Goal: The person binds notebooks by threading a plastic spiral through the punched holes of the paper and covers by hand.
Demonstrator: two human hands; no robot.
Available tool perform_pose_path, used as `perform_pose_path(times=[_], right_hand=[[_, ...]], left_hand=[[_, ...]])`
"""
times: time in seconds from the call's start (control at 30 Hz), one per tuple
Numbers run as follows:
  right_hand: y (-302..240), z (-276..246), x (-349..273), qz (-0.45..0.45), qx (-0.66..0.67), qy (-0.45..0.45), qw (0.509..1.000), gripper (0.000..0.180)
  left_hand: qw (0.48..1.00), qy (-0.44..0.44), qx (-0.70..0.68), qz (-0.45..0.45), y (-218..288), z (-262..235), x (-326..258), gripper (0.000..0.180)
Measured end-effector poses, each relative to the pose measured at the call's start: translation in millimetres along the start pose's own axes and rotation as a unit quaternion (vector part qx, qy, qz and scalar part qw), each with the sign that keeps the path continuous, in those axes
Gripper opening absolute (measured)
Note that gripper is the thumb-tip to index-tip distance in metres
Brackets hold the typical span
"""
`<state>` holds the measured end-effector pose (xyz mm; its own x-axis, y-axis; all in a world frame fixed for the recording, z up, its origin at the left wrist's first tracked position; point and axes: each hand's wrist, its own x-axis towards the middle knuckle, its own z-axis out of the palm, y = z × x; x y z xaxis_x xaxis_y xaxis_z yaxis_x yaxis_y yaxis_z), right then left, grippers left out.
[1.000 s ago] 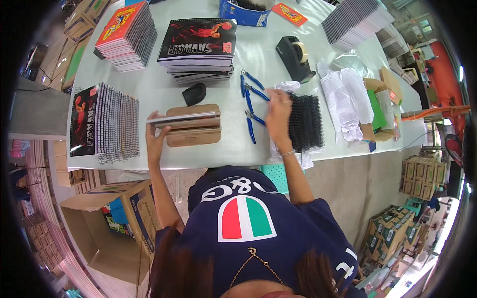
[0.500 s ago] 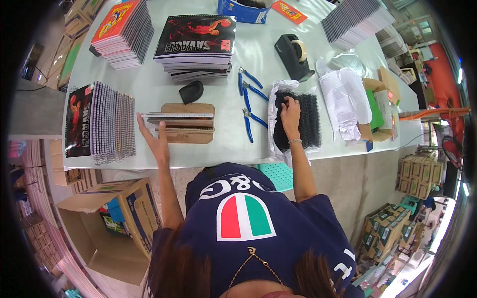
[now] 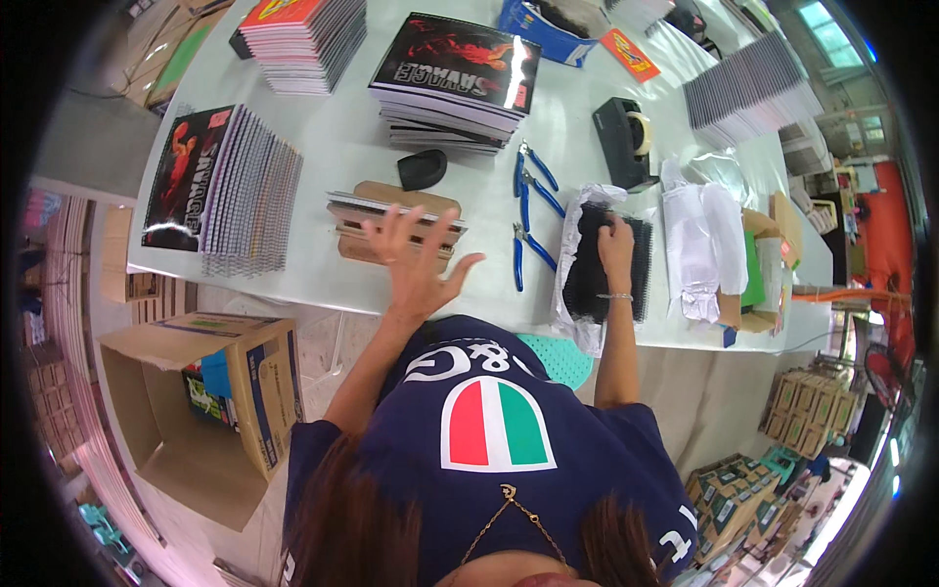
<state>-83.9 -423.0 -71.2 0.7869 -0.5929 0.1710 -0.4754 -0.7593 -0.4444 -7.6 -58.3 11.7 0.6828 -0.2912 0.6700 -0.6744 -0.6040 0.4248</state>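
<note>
My left hand point(image 3: 421, 266) is open, fingers spread, over the front of a wooden stand point(image 3: 372, 190). An unbound notebook point(image 3: 347, 208) stands on edge in the stand's slot, partly hidden by that hand. My right hand point(image 3: 616, 249) reaches into a paper-lined box point(image 3: 570, 298) full of black plastic binding coils point(image 3: 589, 279). Its fingers are pinched together on a coil, though the fingertips are partly lost against the black. Between the hands lie blue-handled cutting pliers point(image 3: 521, 259). Behind the stand sits a small black rounded object point(image 3: 423, 169).
Bound notebooks stand in a stack point(image 3: 249, 186) at left; another pile point(image 3: 450, 83) lies behind the stand. A tape dispenser point(image 3: 624, 142), white wrapped packs point(image 3: 694, 254) and an open carton point(image 3: 773, 293) are at right. A large cardboard box point(image 3: 186, 421) stands below the table's left edge.
My left hand has moved off the notebook's left end, rightward in front of the stand, fingers spreading. The notebook now sits slanted in view. My right hand stays among the coils. The whole view has turned slightly.
</note>
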Motion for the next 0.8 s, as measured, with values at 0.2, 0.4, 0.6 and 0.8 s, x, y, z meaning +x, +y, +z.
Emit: perform_pose_path(times=[0.2, 0.4, 0.6, 0.8], right_hand=[[-56, -50, -1, -0.070, 0.027, -0.032, 0.997, 0.030], [-168, -65, -27, -0.040, 0.295, -0.200, 0.934, 0.025], [-209, -36, -49, -0.063, 0.327, -0.241, 0.912, 0.020], [-217, -30, -50, -0.154, 0.311, -0.223, 0.911, 0.016]], left_hand=[[0.996, -0.053, 0.041, -0.051, -16, 33, 7, 0.052], [0.995, -0.079, 0.021, -0.050, -23, 30, 9, 0.041], [0.996, -0.070, 0.017, -0.047, -20, 23, 15, 0.031], [0.999, -0.046, -0.009, -0.023, -30, 28, -2, 0.032]])
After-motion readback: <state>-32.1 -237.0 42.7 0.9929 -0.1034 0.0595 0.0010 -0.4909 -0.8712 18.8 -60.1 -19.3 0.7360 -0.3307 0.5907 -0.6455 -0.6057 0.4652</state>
